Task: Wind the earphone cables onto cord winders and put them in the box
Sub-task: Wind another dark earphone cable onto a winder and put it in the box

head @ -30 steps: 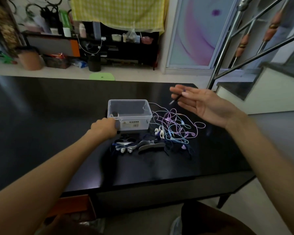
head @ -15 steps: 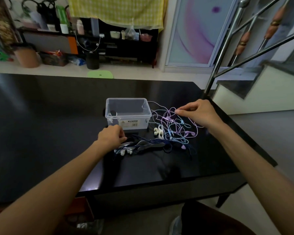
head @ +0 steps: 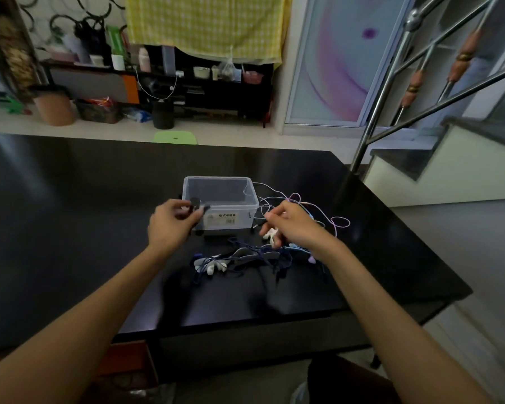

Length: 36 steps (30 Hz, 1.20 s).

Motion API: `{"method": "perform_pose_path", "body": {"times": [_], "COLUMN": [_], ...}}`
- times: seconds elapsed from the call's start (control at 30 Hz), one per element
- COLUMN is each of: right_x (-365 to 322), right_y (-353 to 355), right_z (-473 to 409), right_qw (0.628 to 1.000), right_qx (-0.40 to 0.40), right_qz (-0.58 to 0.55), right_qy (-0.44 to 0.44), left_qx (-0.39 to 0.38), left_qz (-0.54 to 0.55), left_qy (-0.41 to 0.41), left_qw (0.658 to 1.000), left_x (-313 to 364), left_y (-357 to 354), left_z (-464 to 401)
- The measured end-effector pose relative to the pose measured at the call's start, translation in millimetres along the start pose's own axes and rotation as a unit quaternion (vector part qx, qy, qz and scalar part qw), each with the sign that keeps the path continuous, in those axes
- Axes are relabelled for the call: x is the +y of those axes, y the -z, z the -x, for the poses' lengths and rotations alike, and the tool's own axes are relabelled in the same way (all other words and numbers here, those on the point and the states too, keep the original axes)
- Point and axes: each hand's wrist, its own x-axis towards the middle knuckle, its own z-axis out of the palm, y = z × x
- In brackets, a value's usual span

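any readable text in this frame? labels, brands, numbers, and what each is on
Clear plastic box, white label on its front wall: a line of dark characters with a barcode-like strip below, too small and blurred to read.
Green carton on the back shelf: any print is too blurred to read.
Nothing else legible.

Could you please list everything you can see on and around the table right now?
Box: one, clear plastic, middle of the table.
Earphone cables: a tangle, white, pink and pale blue, right of the box.
Dark cables: a tangle, navy, in front of the box.
Table: one, glossy black.
Stool: one, green, beyond the table.
Cloth: one, yellow checked, hanging behind.
Left hand: fingers pinching a small dark piece at the box's near left corner.
Right hand: fingers curled over the pale cables; grip unclear.
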Motion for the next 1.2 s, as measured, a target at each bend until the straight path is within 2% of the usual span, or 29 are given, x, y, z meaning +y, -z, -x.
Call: {"method": "perform_pose_path", "body": {"times": [0.1, 0.2, 0.27, 0.37, 0.43, 0.57, 0.63, 0.83, 0.93, 1.03, 1.1, 1.2], "right_x": [16, 33, 42, 53, 56, 51, 49, 56, 62, 63, 63, 59], "right_y": [-10, -14, -15, -16, -13, -6, -10, -39, -42, -35, -30, -20], "right_z": [-1, 1, 3, 7, 9, 11, 15, 9, 5, 2, 1, 4], "right_qw": [0.999, 0.996, 0.995, 0.993, 0.991, 0.975, 0.974, 0.984, 0.982, 0.980, 0.982, 0.976], "right_qx": [-0.008, 0.018, 0.027, 0.039, 0.060, 0.117, 0.124, 0.144, 0.166, 0.182, 0.170, 0.128], "right_qz": [-0.041, -0.082, -0.091, -0.109, -0.120, -0.185, -0.184, -0.105, -0.074, -0.065, -0.077, -0.174], "right_qy": [0.015, 0.025, 0.026, 0.001, -0.025, -0.044, -0.043, 0.031, 0.041, 0.041, 0.033, -0.011], "left_qx": [0.000, -0.099, -0.158, -0.204, -0.239, -0.249, -0.242, -0.244, -0.220, -0.251, -0.277, -0.352], "left_qz": [0.194, 0.340, 0.361, 0.361, 0.386, 0.445, 0.444, 0.381, 0.297, 0.190, 0.155, 0.198], "left_qy": [0.073, 0.171, 0.191, 0.235, 0.265, 0.296, 0.301, 0.242, 0.192, 0.097, 0.087, 0.136], "left_qw": [0.978, 0.919, 0.899, 0.879, 0.851, 0.807, 0.809, 0.858, 0.909, 0.944, 0.944, 0.905], "left_x": [15, 28, 31, 32, 31, 34, 39, 34, 30, 35, 37, 42], "left_y": [1, -6, -15, -26, -32, -39, -46, -62, -64, -64, -65, -60], "left_z": [9, 25, 34, 46, 50, 52, 57, 65, 69, 75, 77, 76]}}
